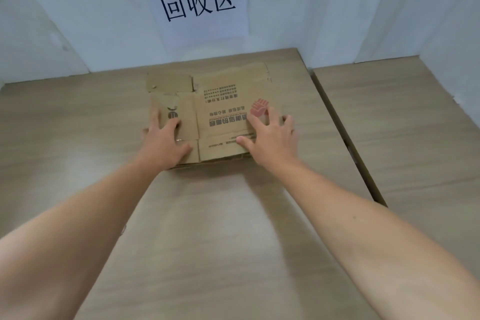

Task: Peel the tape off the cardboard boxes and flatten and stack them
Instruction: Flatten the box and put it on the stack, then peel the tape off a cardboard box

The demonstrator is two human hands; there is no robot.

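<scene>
Both hands are lying flat and open on a flattened box (207, 112) in the middle of the frame, gripping nothing. The left hand (163, 141) is pressing palm down on the box's lower left part, fingers spread, with the outer fingers reaching over the left edge. The right hand (270, 138) is pressing on the lower right part, fingers fanned wide; its thumb is pointing left across the near flap and its fingertips are touching a red fist logo (259, 108). Each hand's grip is fully open, palm against cardboard.

The box is resting flat on the desk (207, 228), near the desk's far edge, just below the wall in the upper half of the frame. It is brown, creased and worn, with ragged flap edges at the top. Black printed characters are running across its right panel, upside down from this view, and a small dark mark is sitting on the left panel. More cardboard edges are showing under its near side, so it seems to be lying on a stack.

A paper sign (198, 5) with three large black characters is hanging on the wall above the box.
</scene>
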